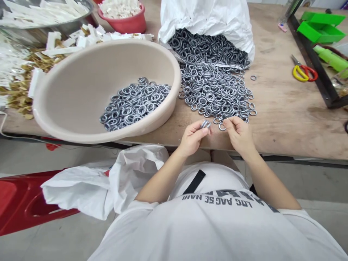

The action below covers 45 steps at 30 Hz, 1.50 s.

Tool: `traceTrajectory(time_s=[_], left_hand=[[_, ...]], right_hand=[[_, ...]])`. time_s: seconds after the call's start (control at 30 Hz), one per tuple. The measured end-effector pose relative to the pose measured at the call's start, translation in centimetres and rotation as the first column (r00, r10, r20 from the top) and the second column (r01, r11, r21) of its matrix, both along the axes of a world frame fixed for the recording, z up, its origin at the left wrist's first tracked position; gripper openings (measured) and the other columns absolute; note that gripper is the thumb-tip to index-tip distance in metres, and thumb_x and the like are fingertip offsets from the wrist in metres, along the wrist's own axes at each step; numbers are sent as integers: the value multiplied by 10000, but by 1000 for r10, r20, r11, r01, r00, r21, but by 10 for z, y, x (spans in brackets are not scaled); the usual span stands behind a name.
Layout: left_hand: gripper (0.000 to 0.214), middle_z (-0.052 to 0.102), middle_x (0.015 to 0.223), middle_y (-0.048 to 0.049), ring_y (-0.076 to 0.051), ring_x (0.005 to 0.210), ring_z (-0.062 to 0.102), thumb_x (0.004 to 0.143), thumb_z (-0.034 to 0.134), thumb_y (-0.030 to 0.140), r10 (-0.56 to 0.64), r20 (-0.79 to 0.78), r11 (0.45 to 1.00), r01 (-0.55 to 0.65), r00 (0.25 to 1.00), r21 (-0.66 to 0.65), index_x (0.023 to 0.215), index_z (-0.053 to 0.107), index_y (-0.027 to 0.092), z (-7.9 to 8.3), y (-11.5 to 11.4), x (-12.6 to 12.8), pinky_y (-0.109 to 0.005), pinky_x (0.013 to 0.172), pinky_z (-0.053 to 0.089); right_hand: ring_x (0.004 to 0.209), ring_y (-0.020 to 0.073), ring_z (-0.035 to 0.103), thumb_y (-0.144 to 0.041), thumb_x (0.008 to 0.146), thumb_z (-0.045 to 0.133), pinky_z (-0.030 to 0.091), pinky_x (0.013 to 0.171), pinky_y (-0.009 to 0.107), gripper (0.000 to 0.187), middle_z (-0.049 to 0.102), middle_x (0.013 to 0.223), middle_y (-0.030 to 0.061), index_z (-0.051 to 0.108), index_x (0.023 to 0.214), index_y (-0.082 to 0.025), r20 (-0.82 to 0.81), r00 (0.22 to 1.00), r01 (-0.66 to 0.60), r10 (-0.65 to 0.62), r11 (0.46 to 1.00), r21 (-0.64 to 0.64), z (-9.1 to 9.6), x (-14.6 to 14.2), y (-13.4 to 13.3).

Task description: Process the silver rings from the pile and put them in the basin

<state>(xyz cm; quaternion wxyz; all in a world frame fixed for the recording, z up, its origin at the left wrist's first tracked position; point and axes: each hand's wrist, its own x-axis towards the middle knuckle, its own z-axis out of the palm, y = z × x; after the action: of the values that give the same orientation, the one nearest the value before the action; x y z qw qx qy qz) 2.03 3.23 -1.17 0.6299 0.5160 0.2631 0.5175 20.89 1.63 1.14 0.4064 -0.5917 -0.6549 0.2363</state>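
The left hand (191, 140) partly hides the small rings (206, 124) in its fingers, so their number cannot be told, nor whether the right hand (239, 135) grips one. The white sack (203, 14) runs past the top edge, hiding how far its ring heap (208, 49) reaches back. The left edge crops the metal basin (29, 36) and red plastic piece (17, 208)

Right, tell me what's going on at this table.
A person is handling grey rings: the left hand pinches a few, while the right hand is at the near edge of a loose pile; whether it grips one is unclear. The pile spreads from the open mouth of a white sack. More rings lie in the beige basin to the left.
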Motion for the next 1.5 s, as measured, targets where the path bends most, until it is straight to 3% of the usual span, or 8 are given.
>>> traceTrajectory(time_s=[0.17, 0.3, 0.4, 0.5, 0.67, 0.93, 1.13, 1.5], left_hand=[[356, 555, 698, 2, -91, 627, 494, 825, 745, 437, 262, 128, 958, -241, 957, -159, 659, 577, 170, 0, 6, 6, -228, 649, 442], [340, 593, 726, -7, -95, 670, 529, 835, 744, 450, 295, 120, 948, -275, 948, -159, 687, 631, 165, -1, 7, 8, -220, 656, 449], [265, 633, 776, -2, -85, 689, 539, 842, 752, 426, 279, 70, 954, -269, 958, -130, 790, 709, 170, -4, 6, 9, -214, 692, 453], [233, 670, 860, -1, -91, 754, 573, 812, 795, 375, 227, -14, 972, -227, 974, -62, 950, 750, 193, -5, 5, 10, -220, 761, 466], [296, 713, 964, -47, -158, 890, 643, 809, 790, 410, 94, -82, 995, -96, 992, -28, 996, 750, 184, 0, 3, 9, -277, 863, 490], [245, 658, 827, -16, -131, 782, 579, 823, 775, 402, 133, -188, 990, -122, 973, 68, 881, 736, 167, 3, 1, 7, -246, 752, 470], [327, 661, 680, -12, -111, 594, 594, 842, 741, 471, -25, -116, 999, 21, 993, -39, 944, 728, 161, 1, 2, 4, -225, 590, 501], [281, 717, 773, -30, -111, 653, 650, 859, 740, 406, -55, -111, 998, 51, 992, -37, 986, 745, 155, -1, 1, 3, -223, 646, 560]], right_hand=[[875, 261, 661, -434, 925, 632, 414, 695, 323, 252, 737, 1022, 101, 708, 1036, -222, 539, 842, 28, 11, 998, -64, 6, -10, 14], [868, 278, 663, -342, 953, 574, 407, 687, 343, 202, 731, 1031, 129, 705, 1031, -211, 634, 773, 45, 24, 995, -92, 5, -14, 22], [848, 252, 631, -286, 949, 560, 410, 694, 337, 153, 708, 980, 106, 683, 976, -198, 468, 883, 5, 18, 999, -47, 3, -9, 24], [696, 170, 550, -381, 968, 550, 409, 627, 285, 187, 610, 778, 15, 617, 908, -217, -56, 992, -118, 114, 990, -81, 0, -6, 20], [507, 94, 423, -598, 906, 604, 322, 464, 230, 363, 506, 704, -49, 528, 909, -243, -664, 737, -321, 129, 931, -176, -5, -20, 5], [878, 165, 598, -427, 903, 673, 495, 838, 304, 216, 645, 926, 15, 633, 958, -222, -450, 882, -159, 140, 987, -4, 2, -20, 1], [569, 100, 455, -531, 914, 627, 376, 482, 227, 294, 591, 807, -18, 601, 950, -241, -615, 782, -236, 105, 962, -136, -5, -24, -2], [505, 82, 372, -511, 930, 618, 311, 467, 247, 295, 585, 746, -35, 640, 902, -218, -634, 768, -210, 87, 970, -122, -7, -22, -2]])
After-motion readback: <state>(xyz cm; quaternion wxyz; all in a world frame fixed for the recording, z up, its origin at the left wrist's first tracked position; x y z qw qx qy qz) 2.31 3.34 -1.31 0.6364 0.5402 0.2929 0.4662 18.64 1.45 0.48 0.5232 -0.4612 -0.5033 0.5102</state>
